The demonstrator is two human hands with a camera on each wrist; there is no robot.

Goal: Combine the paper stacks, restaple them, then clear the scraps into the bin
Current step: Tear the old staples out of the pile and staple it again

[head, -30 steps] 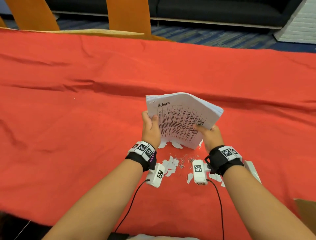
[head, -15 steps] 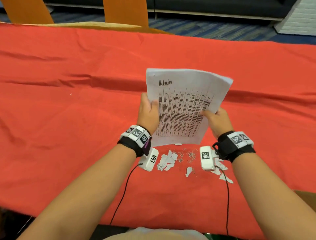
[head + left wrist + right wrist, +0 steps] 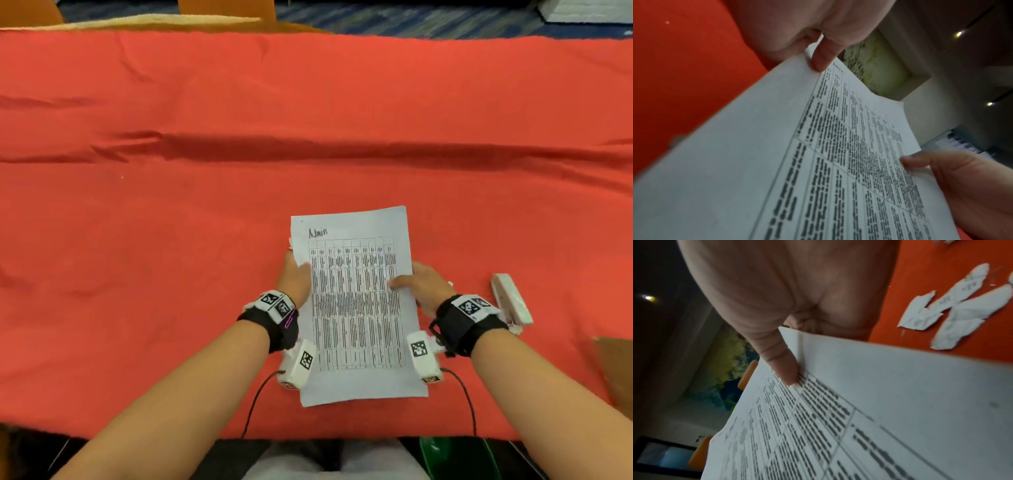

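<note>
1. Two hands pinch the stack (image 3: 356, 301) above the table (image 3: 171, 240): left hand (image 3: 297, 277) and right hand (image 3: 423, 284), fingers clamped on its side edges.
2. Light, floppy, slippery sheets (likely to fan); grip near a corner before reaching for the stapler (image 3: 511, 298).

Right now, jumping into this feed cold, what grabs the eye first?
The paper stack with its printed table, held up over the red tablecloth near the table's front edge, left hand and right hand pinching its side edges. A white stapler lies just right of the right wrist. In the right wrist view, torn paper scraps litter the cloth.
</note>
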